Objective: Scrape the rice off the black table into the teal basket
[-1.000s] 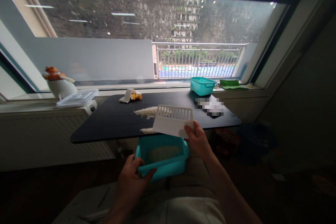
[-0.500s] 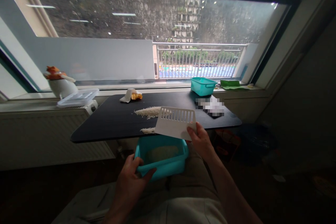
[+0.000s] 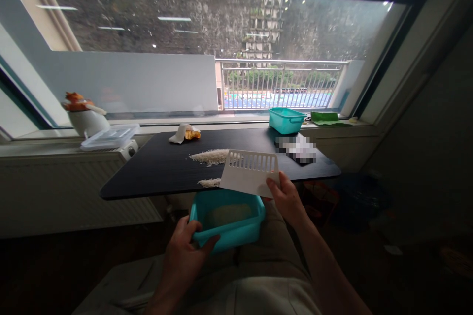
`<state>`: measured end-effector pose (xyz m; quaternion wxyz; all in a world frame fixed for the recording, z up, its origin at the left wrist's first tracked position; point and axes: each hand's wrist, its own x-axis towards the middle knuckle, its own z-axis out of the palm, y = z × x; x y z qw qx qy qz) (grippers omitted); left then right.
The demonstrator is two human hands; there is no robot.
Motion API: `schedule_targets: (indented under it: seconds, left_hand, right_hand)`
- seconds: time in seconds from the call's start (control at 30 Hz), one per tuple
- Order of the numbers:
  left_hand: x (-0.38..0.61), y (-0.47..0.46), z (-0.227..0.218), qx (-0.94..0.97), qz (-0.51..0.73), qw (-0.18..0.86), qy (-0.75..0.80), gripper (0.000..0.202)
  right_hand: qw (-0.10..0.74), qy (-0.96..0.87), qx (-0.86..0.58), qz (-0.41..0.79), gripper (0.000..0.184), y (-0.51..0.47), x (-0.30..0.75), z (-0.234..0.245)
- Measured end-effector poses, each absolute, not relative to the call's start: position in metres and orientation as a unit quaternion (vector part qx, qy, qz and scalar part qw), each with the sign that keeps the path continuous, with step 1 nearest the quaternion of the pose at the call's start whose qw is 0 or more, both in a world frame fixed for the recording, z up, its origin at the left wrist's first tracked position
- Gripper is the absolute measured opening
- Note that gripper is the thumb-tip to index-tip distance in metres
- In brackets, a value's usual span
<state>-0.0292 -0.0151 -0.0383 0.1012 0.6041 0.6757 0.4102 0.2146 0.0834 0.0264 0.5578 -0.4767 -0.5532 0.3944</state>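
My left hand (image 3: pixel 185 248) grips the near corner of a teal plastic basket (image 3: pixel 227 219), held just below the front edge of a black table (image 3: pixel 155 172). Pale rice lies in the basket's bottom. My right hand (image 3: pixel 286 197) pinches the lower right corner of a white slotted scraper (image 3: pixel 249 172), which stands tilted over the table's front edge above the basket. A larger rice heap (image 3: pixel 210 156) lies mid-table. A small rice patch (image 3: pixel 209 182) sits at the table edge, just left of the scraper.
A second teal basket (image 3: pixel 285 120) stands at the table's far right by the window sill. A crumpled wrapper with something orange (image 3: pixel 185 134) lies at the back. A clear lidded box (image 3: pixel 110 137) and a white jug (image 3: pixel 86 118) rest on the radiator shelf, left.
The scraper and my right hand have shifted slightly right and up. The basket and my left hand have stayed almost in place.
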Motion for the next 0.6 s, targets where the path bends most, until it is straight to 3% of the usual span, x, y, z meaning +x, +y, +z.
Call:
schedule_targets:
  seconds: [0.6]
  left_hand:
    - [-0.0284, -0.0156, -0.0393, 0.600, 0.413, 0.109, 0.676, 0.031]
  right_hand:
    - [0.548, -0.563, -0.473, 0.399, 0.022, 0.0882, 0.2098, 0.0272]
